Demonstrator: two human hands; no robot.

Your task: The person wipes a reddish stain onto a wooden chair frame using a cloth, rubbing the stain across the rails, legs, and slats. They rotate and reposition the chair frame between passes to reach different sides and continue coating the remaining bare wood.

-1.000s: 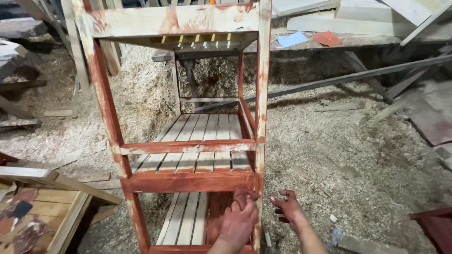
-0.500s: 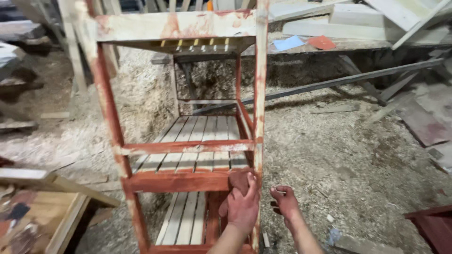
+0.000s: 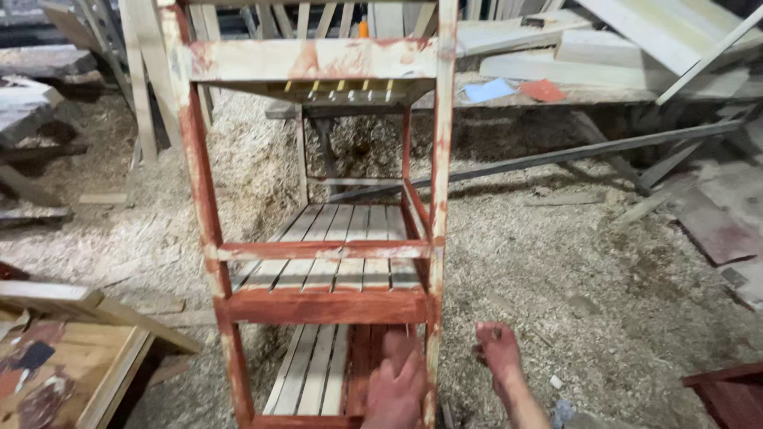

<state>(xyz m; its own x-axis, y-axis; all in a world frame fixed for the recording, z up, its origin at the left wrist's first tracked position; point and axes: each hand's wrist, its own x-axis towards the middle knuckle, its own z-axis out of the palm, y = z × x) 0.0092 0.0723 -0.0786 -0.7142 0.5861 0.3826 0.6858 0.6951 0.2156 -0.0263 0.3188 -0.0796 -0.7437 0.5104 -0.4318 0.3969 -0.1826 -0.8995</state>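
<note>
Since the earlier frames the left hand (image 3: 395, 387) has slid down from the red front rail to the lower shelf, and the right hand (image 3: 499, 353) has come away from the corner post and hangs free just beside it — the view itself has dropped a little, so the rack fills more of the picture.

The wooden shelf rack (image 3: 318, 248) stands upright on a floor (image 3: 572, 270) thick with sawdust and shavings. It is tall and narrow, with pale slatted shelves and posts and rails smeared unevenly with red stain; the rail (image 3: 322, 306) under the middle shelf is solid red, while the top board (image 3: 314, 59) is mostly bare wood with red blotches. The lower shelf (image 3: 314, 369) is part pale, part red on its right side.

The left hand lies flat and spread on those red slats, pressed against them beside the front right post (image 3: 435, 238). The right hand is loosely curled, stained red, gripping nothing, over the sawdust.

Planks (image 3: 628, 36) are stacked on a desk behind, and a paint-marked pallet (image 3: 63, 373) lies at lower left
</note>
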